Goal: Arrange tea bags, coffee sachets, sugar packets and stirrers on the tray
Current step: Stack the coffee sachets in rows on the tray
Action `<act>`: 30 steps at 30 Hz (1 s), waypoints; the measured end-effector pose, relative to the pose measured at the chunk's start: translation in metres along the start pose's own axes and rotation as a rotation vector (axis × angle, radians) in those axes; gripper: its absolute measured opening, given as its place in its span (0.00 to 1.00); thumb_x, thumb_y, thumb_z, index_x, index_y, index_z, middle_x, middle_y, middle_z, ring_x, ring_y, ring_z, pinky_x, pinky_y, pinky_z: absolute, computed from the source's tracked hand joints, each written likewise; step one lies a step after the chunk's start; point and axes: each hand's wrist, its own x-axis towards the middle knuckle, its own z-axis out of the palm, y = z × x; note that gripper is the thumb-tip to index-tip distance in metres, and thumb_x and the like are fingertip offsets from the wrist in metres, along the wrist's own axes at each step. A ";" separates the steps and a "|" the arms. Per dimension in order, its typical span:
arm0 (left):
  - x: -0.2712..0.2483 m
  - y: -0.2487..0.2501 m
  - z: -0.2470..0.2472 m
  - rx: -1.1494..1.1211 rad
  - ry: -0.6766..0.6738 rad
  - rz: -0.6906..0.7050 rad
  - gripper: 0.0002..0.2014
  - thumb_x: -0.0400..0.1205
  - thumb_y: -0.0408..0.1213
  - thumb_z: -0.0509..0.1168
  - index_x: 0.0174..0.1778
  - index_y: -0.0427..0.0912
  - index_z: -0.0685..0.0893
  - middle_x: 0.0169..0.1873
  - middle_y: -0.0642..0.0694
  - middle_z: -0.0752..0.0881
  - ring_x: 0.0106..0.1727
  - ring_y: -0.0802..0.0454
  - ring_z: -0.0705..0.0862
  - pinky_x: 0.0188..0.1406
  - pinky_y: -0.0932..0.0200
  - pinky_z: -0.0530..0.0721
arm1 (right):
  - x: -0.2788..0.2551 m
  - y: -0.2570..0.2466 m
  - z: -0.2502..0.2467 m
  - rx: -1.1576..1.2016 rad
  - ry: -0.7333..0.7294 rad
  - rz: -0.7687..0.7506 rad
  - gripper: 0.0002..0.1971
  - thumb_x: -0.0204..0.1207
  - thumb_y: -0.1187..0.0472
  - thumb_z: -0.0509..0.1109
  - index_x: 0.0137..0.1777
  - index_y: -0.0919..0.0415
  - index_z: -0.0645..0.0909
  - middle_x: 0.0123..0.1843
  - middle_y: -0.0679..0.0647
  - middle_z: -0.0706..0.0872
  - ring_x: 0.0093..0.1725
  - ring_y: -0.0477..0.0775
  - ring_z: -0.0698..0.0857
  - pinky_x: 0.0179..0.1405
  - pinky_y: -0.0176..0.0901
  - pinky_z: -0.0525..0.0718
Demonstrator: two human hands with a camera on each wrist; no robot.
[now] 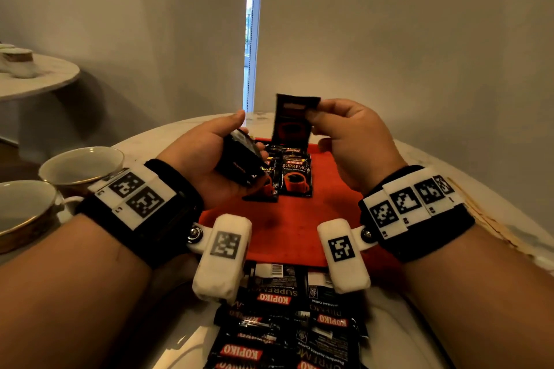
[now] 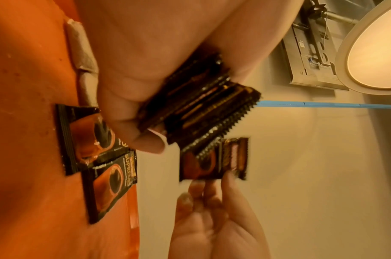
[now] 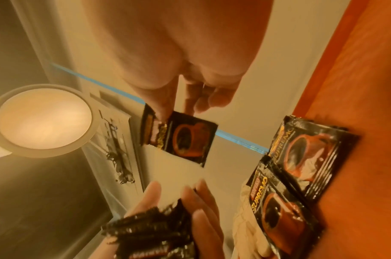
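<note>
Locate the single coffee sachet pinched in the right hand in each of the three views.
Head: single coffee sachet, upper centre, above the tray.
Left wrist, centre right, above right-hand fingertips.
Right wrist, centre, below the fingers.
Shared landmark: red tray.

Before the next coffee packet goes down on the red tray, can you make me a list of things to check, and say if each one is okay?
1. Right hand pinches one coffee sachet by its top: ok.
2. That sachet hangs clear above the red tray, touching nothing else: ok.
3. Left hand grips the spare stack of sachets firmly: ok.
4. Bare tray to the right of the sachets already laid: ok.
5. Laid sachets sit in a tidy row: not ok, they overlap.
6. Tea bags lie on the tray: ok. Sugar and stirrers there: cannot tell.
</note>
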 end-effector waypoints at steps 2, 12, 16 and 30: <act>0.000 0.001 -0.002 0.008 0.060 0.004 0.13 0.85 0.51 0.64 0.43 0.46 0.78 0.37 0.44 0.83 0.37 0.48 0.84 0.45 0.46 0.85 | 0.008 0.012 -0.007 0.012 0.075 0.112 0.06 0.80 0.70 0.70 0.45 0.59 0.83 0.38 0.55 0.89 0.27 0.47 0.83 0.19 0.37 0.75; 0.002 0.006 -0.006 -0.028 0.089 -0.001 0.11 0.86 0.51 0.62 0.41 0.52 0.73 0.32 0.48 0.80 0.38 0.51 0.81 0.45 0.42 0.87 | 0.012 0.058 -0.025 -0.055 0.033 0.566 0.08 0.80 0.72 0.68 0.52 0.59 0.78 0.36 0.56 0.84 0.24 0.48 0.77 0.18 0.35 0.66; 0.001 0.005 -0.005 -0.029 0.111 0.008 0.09 0.85 0.50 0.64 0.44 0.51 0.74 0.36 0.47 0.80 0.41 0.51 0.81 0.54 0.41 0.83 | 0.009 0.056 -0.027 -0.113 0.019 0.588 0.08 0.79 0.72 0.70 0.56 0.64 0.80 0.39 0.58 0.86 0.26 0.47 0.78 0.20 0.38 0.69; -0.004 -0.001 -0.002 0.103 0.149 0.015 0.33 0.87 0.47 0.61 0.13 0.43 0.85 0.25 0.46 0.85 0.22 0.50 0.86 0.28 0.59 0.85 | 0.007 0.061 -0.025 -0.178 0.027 0.565 0.08 0.75 0.69 0.74 0.52 0.71 0.85 0.43 0.63 0.83 0.27 0.50 0.75 0.21 0.40 0.69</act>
